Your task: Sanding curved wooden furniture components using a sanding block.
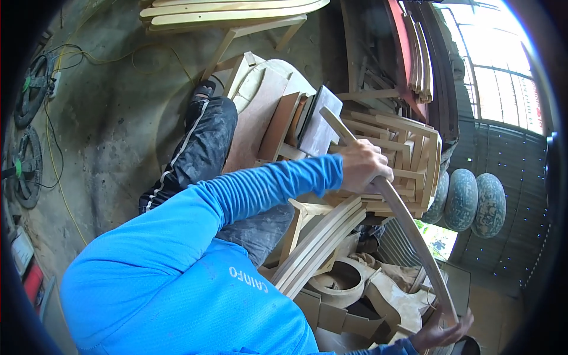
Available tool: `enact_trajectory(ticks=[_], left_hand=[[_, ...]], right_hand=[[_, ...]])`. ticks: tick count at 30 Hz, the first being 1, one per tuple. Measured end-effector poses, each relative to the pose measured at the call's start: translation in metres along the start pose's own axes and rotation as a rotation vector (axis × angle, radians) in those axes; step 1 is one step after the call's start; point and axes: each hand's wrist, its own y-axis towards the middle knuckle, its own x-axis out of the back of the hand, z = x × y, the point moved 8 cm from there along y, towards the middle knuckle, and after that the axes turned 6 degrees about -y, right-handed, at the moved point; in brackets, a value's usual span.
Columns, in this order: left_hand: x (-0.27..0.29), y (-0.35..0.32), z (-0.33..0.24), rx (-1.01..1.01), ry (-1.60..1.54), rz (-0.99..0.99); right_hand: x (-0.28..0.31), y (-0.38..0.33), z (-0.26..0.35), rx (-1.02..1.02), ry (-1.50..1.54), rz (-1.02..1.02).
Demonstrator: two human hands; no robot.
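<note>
A long, curved wooden slat slants from the upper middle down to the lower right, held at two places. My left hand reaches across on a blue sleeve and wraps round the slat's upper part. Down at the slat's lower end, my right hand holds it, its fingers partly hidden and some reaching past the wood. The slat's upper tip lies over a flat grey-topped block, part of a wooden bench; whether they touch, I cannot tell.
Beside my legs rests a stack of curved strips. Stacked wooden frames stand beyond my left hand, and cut wooden parts lie below the slat. More long strips sit on a stand at the top. A yellow cord crosses the floor.
</note>
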Motion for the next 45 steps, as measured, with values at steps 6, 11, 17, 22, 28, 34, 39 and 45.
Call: enact_trajectory(ticks=[6,11,17,22,28,34,39,45], left_hand=[[-0.03,-0.046,-0.016,-0.049,0.113,-0.355],[-0.028,-0.054,-0.032,-0.028,0.162,-0.315],[-0.032,-0.025,-0.041,0.114,0.03,-0.089],[-0.013,-0.012,-0.02,0.049,0.075,-0.317],[-0.009,-0.017,0.027,-0.121,0.095,-0.235],[-0.037,-0.032,0.053,-0.104,0.131,-0.135],[-0.074,-0.055,-0.014,0.041,0.062,-0.116],[-0.052,-0.037,-0.025,-0.036,0.124,-0.149]], right_hand=[[-0.099,-0.101,0.035,-1.725,1.934,-0.244],[-0.105,-0.038,0.039,-1.31,2.08,-0.425],[-0.115,0.072,0.02,-0.873,2.328,-0.234],[-0.1,0.122,0.044,-0.71,2.399,-0.22],[-0.076,0.07,0.098,-0.599,2.282,-0.366],[-0.059,-0.026,0.094,-1.208,1.761,-0.38],[-0.037,-0.049,0.009,-1.119,1.994,-0.636],[-0.044,-0.018,-0.022,-0.859,1.852,-0.382]])
